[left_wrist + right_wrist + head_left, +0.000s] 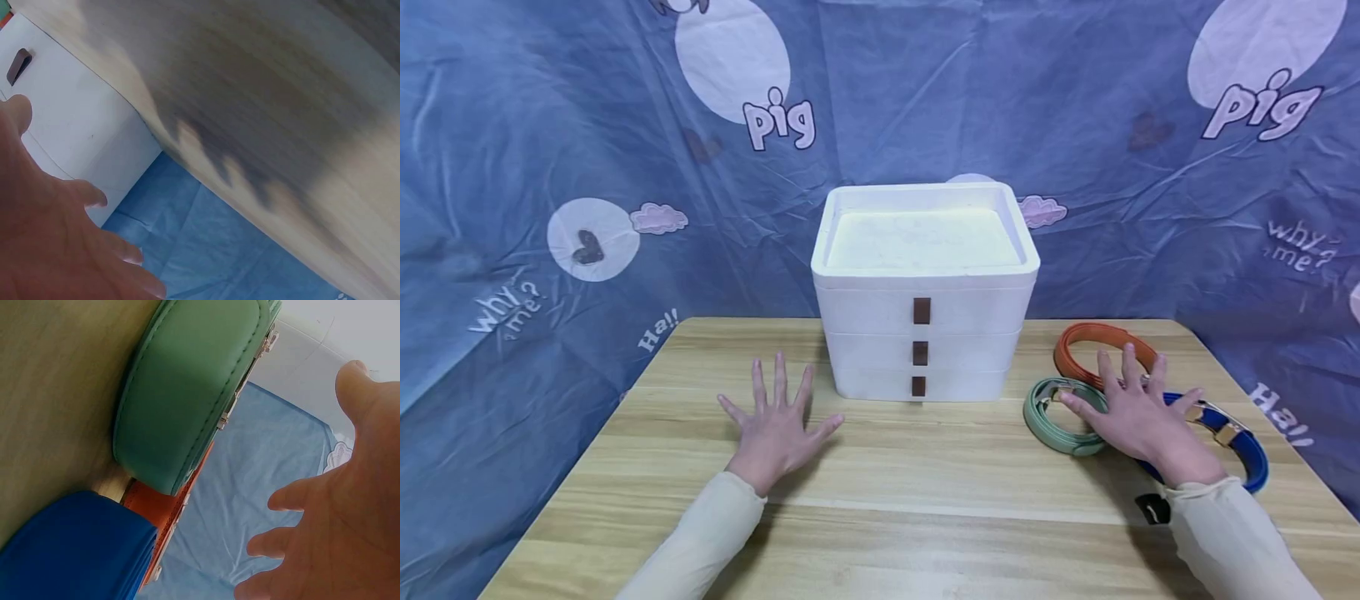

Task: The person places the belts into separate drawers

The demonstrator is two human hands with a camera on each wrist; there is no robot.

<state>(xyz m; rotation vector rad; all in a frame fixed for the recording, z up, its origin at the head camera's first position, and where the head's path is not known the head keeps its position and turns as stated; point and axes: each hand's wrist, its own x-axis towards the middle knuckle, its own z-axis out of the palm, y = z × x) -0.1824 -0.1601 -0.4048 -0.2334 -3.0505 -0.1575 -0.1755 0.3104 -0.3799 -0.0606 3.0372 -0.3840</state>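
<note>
My left hand (775,435) is spread above the wooden table, left of the white drawer box, and holds nothing. My right hand (1142,419) hovers with fingers spread over three coiled belts. The green belt (1060,437) lies just left of it, a metal buckle on its inner side. Behind the fingertips is the orange-brown belt (1075,335), partly covered by the hand. To the right, the blue belt (1253,458) with gold-coloured fittings passes partly under the hand. In the right wrist view, a gap shows between the fingers and the green belt (194,381).
A white box (880,354) with three stacked drawers and brown pull tabs stands at the table's back centre, its top a shallow tray. A small black piece (1152,508) lies by the right sleeve. Blue printed cloth (895,100) hangs behind and beside the table (880,500).
</note>
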